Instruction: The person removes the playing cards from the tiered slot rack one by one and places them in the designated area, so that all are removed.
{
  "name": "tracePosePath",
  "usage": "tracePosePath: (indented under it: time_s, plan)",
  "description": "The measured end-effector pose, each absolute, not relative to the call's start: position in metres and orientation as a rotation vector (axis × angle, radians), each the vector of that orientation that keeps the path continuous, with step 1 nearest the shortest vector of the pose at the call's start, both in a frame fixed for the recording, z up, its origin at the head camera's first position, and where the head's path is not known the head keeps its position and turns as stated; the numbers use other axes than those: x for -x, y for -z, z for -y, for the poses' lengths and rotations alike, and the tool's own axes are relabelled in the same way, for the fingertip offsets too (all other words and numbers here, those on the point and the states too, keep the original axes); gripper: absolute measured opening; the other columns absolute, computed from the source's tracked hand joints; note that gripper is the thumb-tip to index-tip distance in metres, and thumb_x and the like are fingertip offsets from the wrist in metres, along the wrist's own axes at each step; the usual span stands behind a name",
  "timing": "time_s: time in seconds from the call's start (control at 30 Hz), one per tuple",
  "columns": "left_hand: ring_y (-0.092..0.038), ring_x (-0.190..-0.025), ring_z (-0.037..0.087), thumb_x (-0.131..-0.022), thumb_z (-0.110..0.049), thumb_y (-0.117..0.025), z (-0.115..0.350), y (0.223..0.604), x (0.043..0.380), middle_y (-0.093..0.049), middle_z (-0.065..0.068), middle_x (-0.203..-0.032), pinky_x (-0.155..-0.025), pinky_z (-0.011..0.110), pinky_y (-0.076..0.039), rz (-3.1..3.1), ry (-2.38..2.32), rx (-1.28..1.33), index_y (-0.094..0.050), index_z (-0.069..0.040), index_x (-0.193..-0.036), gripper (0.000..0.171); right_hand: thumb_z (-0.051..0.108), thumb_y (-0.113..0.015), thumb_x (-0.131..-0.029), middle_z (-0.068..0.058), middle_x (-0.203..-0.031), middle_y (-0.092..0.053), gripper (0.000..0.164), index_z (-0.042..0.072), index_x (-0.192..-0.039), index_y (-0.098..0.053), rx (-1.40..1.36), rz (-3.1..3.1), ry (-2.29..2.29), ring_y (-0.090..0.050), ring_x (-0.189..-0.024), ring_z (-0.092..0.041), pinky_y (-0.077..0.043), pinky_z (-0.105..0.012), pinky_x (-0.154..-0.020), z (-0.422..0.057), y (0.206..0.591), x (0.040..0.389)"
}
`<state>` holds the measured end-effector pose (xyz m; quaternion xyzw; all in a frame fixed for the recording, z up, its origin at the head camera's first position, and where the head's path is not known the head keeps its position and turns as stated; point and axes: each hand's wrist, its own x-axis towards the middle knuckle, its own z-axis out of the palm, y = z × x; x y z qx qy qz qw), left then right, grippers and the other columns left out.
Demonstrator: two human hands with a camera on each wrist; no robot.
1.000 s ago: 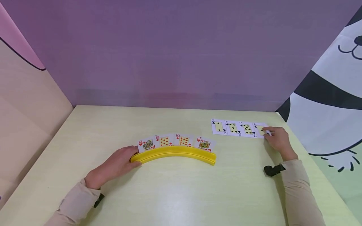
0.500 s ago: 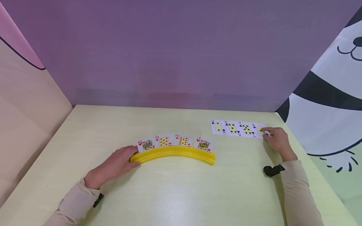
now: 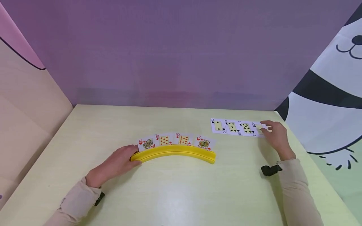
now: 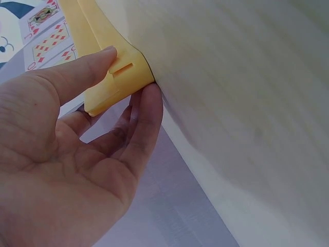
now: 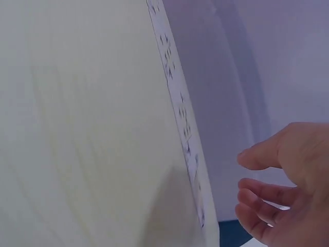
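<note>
With thumb and fingers around its left end, my left hand [image 3: 114,161] grips a curved yellow playing card holder [image 3: 175,150]; the left wrist view shows the thumb [image 4: 85,72] over its end. In its slot stand a queen of hearts [image 3: 147,144], an eight of diamonds [image 3: 164,140], a ten of diamonds [image 3: 183,140] and a jack of hearts [image 3: 204,143]. My right hand [image 3: 275,136] hovers over the black ace [image 3: 257,133], thumb and fingers apart and holding nothing. The hand partly hides that card.
Left of the ace, a black two [image 3: 218,126], five [image 3: 232,127] and seven [image 3: 246,128] lie face up in a row. The pale table [image 3: 175,194] meets a purple partition [image 3: 175,56] behind. Black cameras sit at both wrists, the right one [image 3: 270,170] jutting over the table.
My right hand has risen off the ace, its thumb and index finger spreading apart. My left hand stays on the card holder, and the cards keep their places.
</note>
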<state>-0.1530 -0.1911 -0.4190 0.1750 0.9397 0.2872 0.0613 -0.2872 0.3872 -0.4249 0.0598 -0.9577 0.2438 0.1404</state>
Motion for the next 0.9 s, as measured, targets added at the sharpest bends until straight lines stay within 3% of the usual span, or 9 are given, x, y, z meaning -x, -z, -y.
tracePosePath:
  time_s: [0.27, 0.47, 0.77, 0.9]
  plan:
    - [-0.054, -0.087, 0.018, -0.088, -0.014, -0.077, 0.192, 0.417, 0.153, -0.065, 0.005, -0.109, -0.077, 0.034, -0.046, -2.855, -0.863, -0.553, -0.06, -0.002, -0.126, 0.044, -0.002, -0.06, -0.094, -0.032, -0.115, -0.061, 0.029, -0.007, -0.122, -0.063, -0.381, 2.631, -0.707, -0.056, -0.099, -0.046, -0.045, -0.055, -0.078, -0.338, 0.404, 0.267]
    - [-0.054, -0.087, 0.018, -0.088, -0.015, -0.077, 0.191, 0.417, 0.152, -0.065, 0.005, -0.111, -0.077, 0.035, -0.046, -2.837, -0.867, -0.555, -0.059, -0.002, -0.128, 0.045, 0.001, -0.06, -0.096, -0.024, -0.117, -0.062, 0.026, -0.006, -0.121, -0.061, -0.53, 2.598, -0.773, -0.058, -0.102, -0.039, -0.048, -0.053, -0.08, -0.293, 0.384, 0.241]
    - [-0.054, -0.087, 0.018, -0.088, -0.015, -0.077, 0.19, 0.415, 0.151, -0.065, 0.005, -0.111, -0.077, 0.035, -0.046, -2.832, -0.879, -0.563, -0.06, -0.001, -0.127, 0.045, 0.006, -0.064, -0.096, -0.006, -0.107, -0.066, 0.014, 0.005, -0.109, -0.058, -0.718, 2.515, -0.835, -0.06, -0.096, -0.019, -0.048, -0.021, -0.079, -0.236, 0.355, 0.199]
    - [-0.054, -0.087, 0.018, -0.088, -0.014, -0.077, 0.19, 0.414, 0.151, -0.065, 0.006, -0.111, -0.077, 0.035, -0.046, -2.837, -0.873, -0.559, -0.06, -0.001, -0.126, 0.044, 0.003, -0.068, -0.093, 0.002, -0.104, -0.066, 0.013, 0.011, -0.1, -0.061, -0.845, 2.498, -0.858, -0.06, -0.096, -0.014, -0.051, -0.026, -0.079, -0.219, 0.352, 0.185]
